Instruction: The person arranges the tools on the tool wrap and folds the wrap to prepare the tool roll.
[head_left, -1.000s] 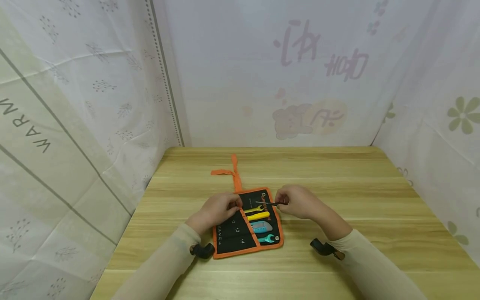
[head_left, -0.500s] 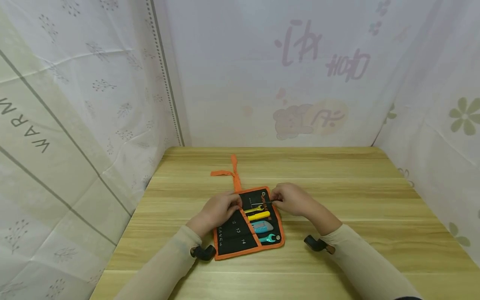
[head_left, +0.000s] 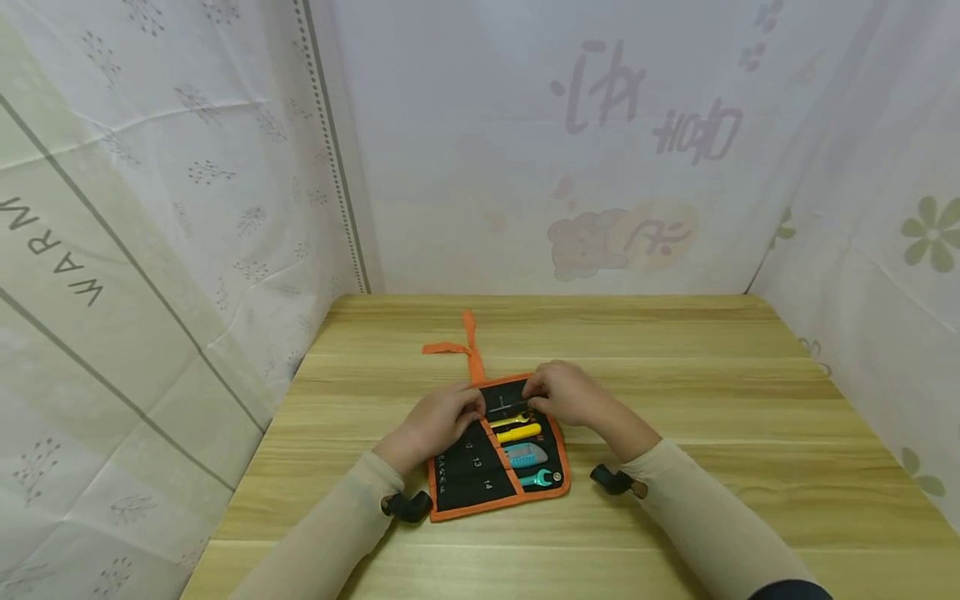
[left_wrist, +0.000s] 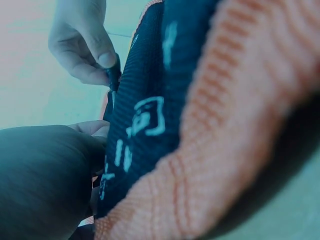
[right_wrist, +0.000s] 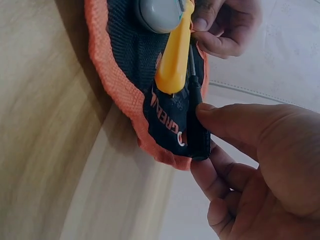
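Note:
A black tool pouch with orange trim [head_left: 459,482] lies unfolded on the table. My left hand [head_left: 433,423] pinches the orange pocket edge at its upper left. My right hand [head_left: 567,395] grips a small screwdriver by its black handle [right_wrist: 196,122], thumb on one side and fingers on the other. Its thin metal shaft [right_wrist: 192,61] points toward the pocket opening beside my left fingertips; the tip is hidden. Below it in the pockets sit a yellow open-end wrench [head_left: 517,419], a yellow handle [head_left: 519,432], a light-blue utility knife [head_left: 527,454] and a teal wrench [head_left: 537,478].
An orange tie strap [head_left: 474,358] stretches from the pouch's far edge across the wooden table [head_left: 675,350]. Printed cloth curtains [head_left: 480,167] hang behind the table and along both sides.
My right hand has moved left over the pouch, bringing the screwdriver's shaft to the pocket opening. My left hand has stayed on the pocket edge.

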